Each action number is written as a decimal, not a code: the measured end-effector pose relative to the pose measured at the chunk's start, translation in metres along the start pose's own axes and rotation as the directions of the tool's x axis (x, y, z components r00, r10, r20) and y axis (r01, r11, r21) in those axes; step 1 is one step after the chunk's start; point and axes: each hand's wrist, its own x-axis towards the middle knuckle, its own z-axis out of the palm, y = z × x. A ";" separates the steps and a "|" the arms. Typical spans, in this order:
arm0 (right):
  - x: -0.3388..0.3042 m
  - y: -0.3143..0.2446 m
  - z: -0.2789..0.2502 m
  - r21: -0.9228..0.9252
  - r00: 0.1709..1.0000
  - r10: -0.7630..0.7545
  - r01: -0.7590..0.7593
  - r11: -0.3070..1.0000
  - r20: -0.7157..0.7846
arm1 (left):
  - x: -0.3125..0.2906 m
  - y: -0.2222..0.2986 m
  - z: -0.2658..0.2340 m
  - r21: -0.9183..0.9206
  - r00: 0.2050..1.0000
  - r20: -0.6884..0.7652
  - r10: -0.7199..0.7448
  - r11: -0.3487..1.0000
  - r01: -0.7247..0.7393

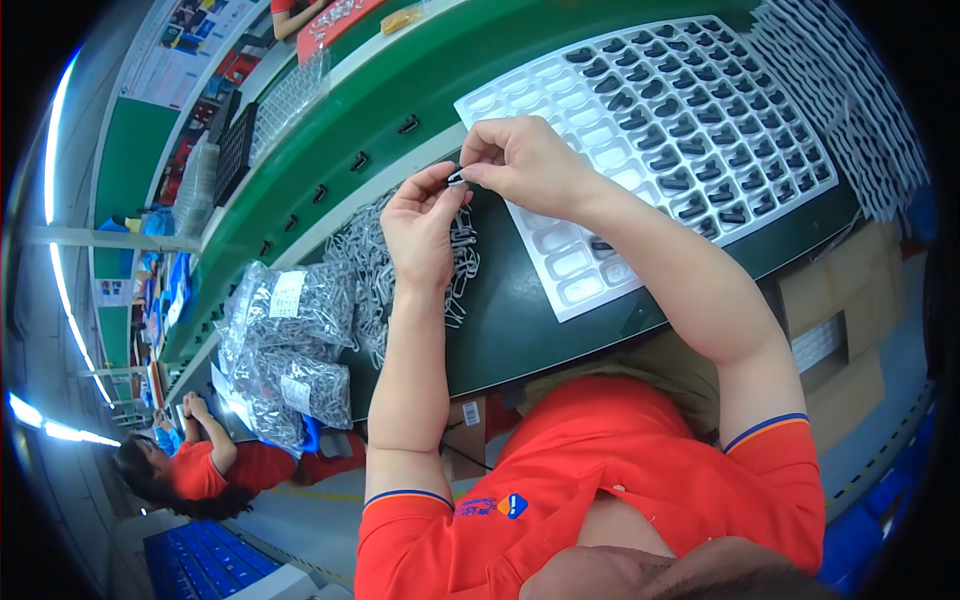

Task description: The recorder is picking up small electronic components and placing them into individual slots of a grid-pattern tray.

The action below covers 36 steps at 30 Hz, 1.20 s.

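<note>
In the head view, a small black part with a pale, shiny end (pixel 457 178) is held between both hands. It is pinched by the thumb and forefinger of the left hand (pixel 420 228) on its near side and by those of the right hand (pixel 535 165) at 2 o'clock; both grips are closed down to the fingertips, presumably because so small a thing must be steadied from two sides. Whether another piece is hidden under the fingers cannot be told.

From the part, a white tray (pixel 545 287) is set at 3 o'clock, under the right forearm; black pieces (pixel 672 158) are seated singly in its cups, probably to be kept apart, while many nearer cups are left bare. At 7 o'clock, metal clips (pixel 366 262) are heaped loose beside the left wrist, likely for easy picking, with filled plastic bags (pixel 290 315) laid beyond. At 11 o'clock, the green belt (pixel 440 90) is dotted with spaced black parts (pixel 360 161).
</note>
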 end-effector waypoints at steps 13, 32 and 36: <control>-0.001 0.009 0.004 -0.178 0.998 -0.066 0.069 0.982 0.019 | -0.008 0.001 0.001 0.119 1.000 0.027 0.007 0.993 -0.010; -0.012 0.031 0.033 -0.599 0.890 -0.295 0.453 0.660 0.347 | 0.169 -0.009 -0.024 0.936 0.952 0.232 0.200 0.219 -0.274; -0.008 0.022 0.035 -0.651 0.877 -0.172 0.453 0.609 0.448 | 0.175 -0.013 -0.029 0.945 0.947 0.234 0.222 0.178 -0.275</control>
